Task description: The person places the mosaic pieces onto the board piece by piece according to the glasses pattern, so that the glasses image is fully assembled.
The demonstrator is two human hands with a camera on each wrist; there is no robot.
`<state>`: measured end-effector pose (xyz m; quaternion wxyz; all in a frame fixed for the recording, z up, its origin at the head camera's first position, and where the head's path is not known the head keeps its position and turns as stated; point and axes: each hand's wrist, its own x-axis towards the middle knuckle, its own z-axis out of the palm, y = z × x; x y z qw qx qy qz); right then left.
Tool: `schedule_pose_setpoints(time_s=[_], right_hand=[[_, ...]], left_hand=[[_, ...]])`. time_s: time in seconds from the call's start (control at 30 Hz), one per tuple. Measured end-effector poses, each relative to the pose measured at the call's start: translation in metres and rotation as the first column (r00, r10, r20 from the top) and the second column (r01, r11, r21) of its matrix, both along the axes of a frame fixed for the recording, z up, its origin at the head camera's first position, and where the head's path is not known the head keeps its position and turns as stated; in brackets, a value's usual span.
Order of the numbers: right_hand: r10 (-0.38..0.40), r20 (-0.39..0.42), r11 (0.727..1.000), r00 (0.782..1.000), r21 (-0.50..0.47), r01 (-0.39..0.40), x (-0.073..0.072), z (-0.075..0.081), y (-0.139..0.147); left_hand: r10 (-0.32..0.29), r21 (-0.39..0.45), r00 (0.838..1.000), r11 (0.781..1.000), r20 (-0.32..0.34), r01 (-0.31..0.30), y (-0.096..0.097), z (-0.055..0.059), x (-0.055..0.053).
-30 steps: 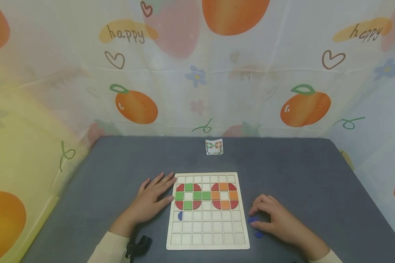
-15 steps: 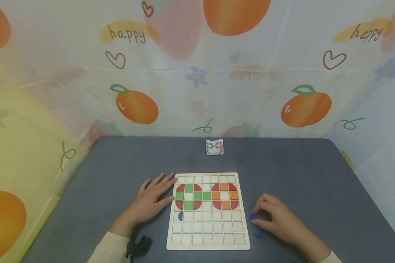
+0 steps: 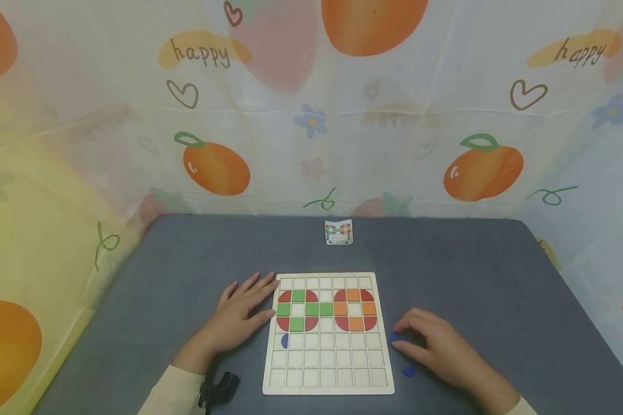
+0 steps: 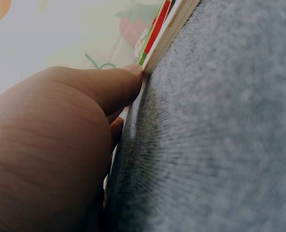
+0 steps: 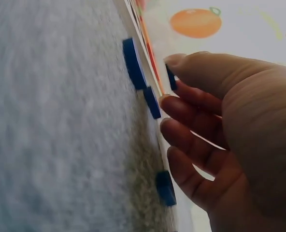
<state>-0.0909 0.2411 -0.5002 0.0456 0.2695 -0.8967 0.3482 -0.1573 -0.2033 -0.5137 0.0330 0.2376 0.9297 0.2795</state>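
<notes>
A cream grid board [image 3: 318, 391] lies on the table, bearing red, green and orange tiles and one blue half-round tile [image 3: 284, 341] in its left column. My left hand [image 3: 233, 325] rests flat beside it, thumb [image 4: 121, 84] touching the board's left edge. To the right of the board, my right hand [image 3: 438, 346] pinches a small blue tile [image 5: 171, 78] between thumb and forefinger, just above the table. Its exact shape is mostly covered by the thumb. Several loose blue tiles [image 5: 134, 64] lie beneath that hand; one blue tile [image 3: 408, 371] shows nearer me in the head view.
A small pattern card [image 3: 338, 232] showing a similar coloured design lies beyond the board, close to the table's back edge. Behind the grey table [image 3: 228, 242] hangs a fruit-printed curtain [image 3: 342, 167]. A black strap device [image 3: 220, 389] sits at my left wrist.
My right fingers, which were over the loose blue tiles, have come a little left towards the board with a blue tile between them. My left hand and the board have stayed put.
</notes>
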Motion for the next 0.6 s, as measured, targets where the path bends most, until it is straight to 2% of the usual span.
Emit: schedule_pose_setpoints(time_s=[0.2, 0.43, 0.6], right_hand=[[0.031, 0.066, 0.999, 0.997, -0.031, -0.029, 0.001, 0.008, -0.014], [0.136, 0.027, 0.987, 0.99, -0.091, -0.133, 0.001, 0.006, -0.048], [0.199, 0.097, 0.979, 0.975, -0.06, -0.193, 0.003, 0.009, -0.079]], left_hand=[[-0.007, 0.017, 1.0, 1.0, -0.016, 0.008, 0.0, 0.001, 0.001], [0.001, 0.007, 1.0, 1.0, -0.007, -0.001, 0.0, 0.0, 0.001], [-0.001, 0.003, 1.0, 1.0, -0.003, 0.001, 0.0, 0.0, -0.001]])
